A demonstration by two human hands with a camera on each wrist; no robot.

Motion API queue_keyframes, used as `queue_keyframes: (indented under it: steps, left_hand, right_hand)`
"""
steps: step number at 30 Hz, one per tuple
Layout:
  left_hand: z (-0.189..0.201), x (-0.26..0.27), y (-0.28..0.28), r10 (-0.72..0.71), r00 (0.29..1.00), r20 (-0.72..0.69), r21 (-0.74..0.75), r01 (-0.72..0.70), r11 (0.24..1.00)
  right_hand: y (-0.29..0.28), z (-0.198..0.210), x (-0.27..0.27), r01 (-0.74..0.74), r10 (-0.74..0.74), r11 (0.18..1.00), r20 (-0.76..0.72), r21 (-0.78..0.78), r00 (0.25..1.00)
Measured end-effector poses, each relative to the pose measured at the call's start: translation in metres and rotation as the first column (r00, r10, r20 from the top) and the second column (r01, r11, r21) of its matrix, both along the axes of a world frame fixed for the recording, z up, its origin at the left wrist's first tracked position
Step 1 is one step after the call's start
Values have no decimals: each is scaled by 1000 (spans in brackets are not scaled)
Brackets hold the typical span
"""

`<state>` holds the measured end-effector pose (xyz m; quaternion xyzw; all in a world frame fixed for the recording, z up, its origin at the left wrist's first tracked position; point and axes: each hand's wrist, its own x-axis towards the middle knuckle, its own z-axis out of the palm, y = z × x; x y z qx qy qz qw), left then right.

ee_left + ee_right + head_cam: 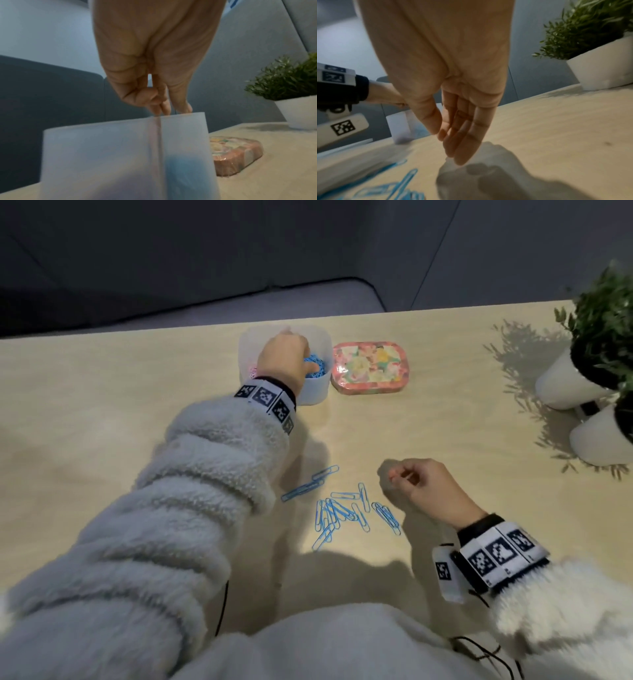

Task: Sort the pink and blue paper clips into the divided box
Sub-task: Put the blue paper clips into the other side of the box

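Note:
The translucent divided box [317, 392] stands at the back of the table. Its right compartment holds blue clips [318, 364] and its left one pink clips [252, 371]. My left hand [305, 361] reaches down over the blue side. In the left wrist view the left hand [173, 109] has thumb and two fingers pinched just above the box [102, 148] rim, on a thin clip seen edge-on. Several loose blue clips [342, 513] lie in front of me. My right hand [399, 474] hovers just right of them, fingers relaxed and holding nothing [452, 142].
A floral tin [371, 368] lies right of the box, close to it. Two white pots with green plants [582, 378] stand at the table's right edge. The far table edge runs just behind the box. Bare wood shows between tin and pots.

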<state>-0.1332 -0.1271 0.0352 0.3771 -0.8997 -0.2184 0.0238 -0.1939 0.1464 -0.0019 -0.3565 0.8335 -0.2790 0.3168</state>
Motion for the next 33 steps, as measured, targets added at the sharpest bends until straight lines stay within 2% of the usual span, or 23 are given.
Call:
queue_keyframes:
  steps: [3,4,6,8,10,13,16,18,22,23,25,28,31,33]
  left_hand:
    - [-6,28,19,28,970,-240,19,-25,1000]
    - [-12,41,30,35,964,-262,26,-29,999]
    - [-30,69,54,-22,988,-150,75,34,997]
    - [-48,95,76,-78,997,18,188,73,979]
    - [-61,116,97,-104,987,119,236,74,969]
    - [-73,130,126,-115,984,133,202,87,976]
    - [-76,128,142,-129,981,143,211,97,973]
    - [-76,123,144,-147,984,96,250,119,961]
    - [-74,128,132,-154,988,0,285,148,947]
    - [-74,132,130,-128,992,0,275,123,954]
    - [-74,139,132,-81,997,18,253,74,965]
    - [-76,141,144,-93,994,59,252,75,965]
    - [-80,134,152,-120,992,36,238,108,965]
    - [-81,128,153,-120,992,27,238,110,965]
  right_hand:
    - [17,-3,7,-71,87,987,-113,142,990]
    - [21,-5,10,-88,114,976,-122,202,986]
    - [26,-12,19,-62,94,968,-122,244,988]
    - [24,-19,31,-10,43,981,-165,195,985]
    - [18,-26,41,20,8,992,-209,128,978]
    - [0,-35,53,45,-30,996,-196,73,980]
    - [-19,-42,65,-60,66,997,-176,39,982]
    - [-30,-42,66,-126,131,991,-164,39,978]
    - [-46,-33,42,-105,98,994,-190,-31,977]
    - [-49,-31,34,-140,133,990,-202,-21,970]
    - [-53,-27,25,-295,311,950,-195,104,930]
    - [-54,-23,31,-495,551,826,-199,271,810]
    - [-48,-28,45,-564,634,769,-243,301,735]
    - [-40,-33,54,-549,608,790,-234,274,758]
